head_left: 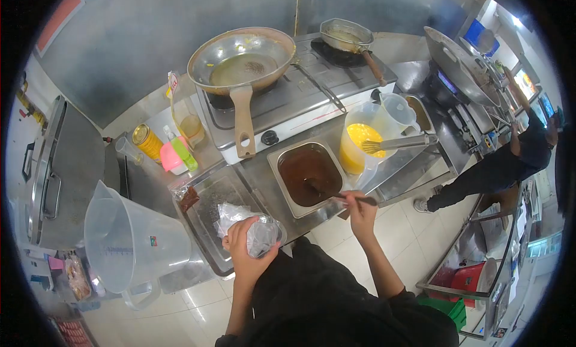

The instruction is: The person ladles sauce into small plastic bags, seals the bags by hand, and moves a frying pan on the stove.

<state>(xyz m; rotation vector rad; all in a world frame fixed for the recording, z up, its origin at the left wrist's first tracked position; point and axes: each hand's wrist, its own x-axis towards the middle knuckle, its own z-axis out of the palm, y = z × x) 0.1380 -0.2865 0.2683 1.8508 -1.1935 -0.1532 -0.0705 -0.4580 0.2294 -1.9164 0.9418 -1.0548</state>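
My right hand (pixel 360 214) is closed round the dark handle of a spoon (pixel 336 195), whose head dips into brown sauce (pixel 307 168). That sauce sits in a rectangular steel pan (pixel 277 156) on the counter. My left hand (pixel 246 242) grips a see-through plastic container (pixel 266 236), with crinkled plastic about it, over a metal tray (pixel 210 197). Right of the steel pan stands a jug of yellow liquid (pixel 354 149) with a whisk (pixel 396 143) resting in it. The spoon's head is hidden in the sauce.
Behind the pan is a gas stove (pixel 306 98) with a large frying pan (pixel 198 62) and a smaller pan (pixel 343 38). A big plastic jug (pixel 144 239) stands at left, near a yellow can (pixel 146 140). Another person (pixel 516 155) stands at right beside a wok (pixel 462 68).
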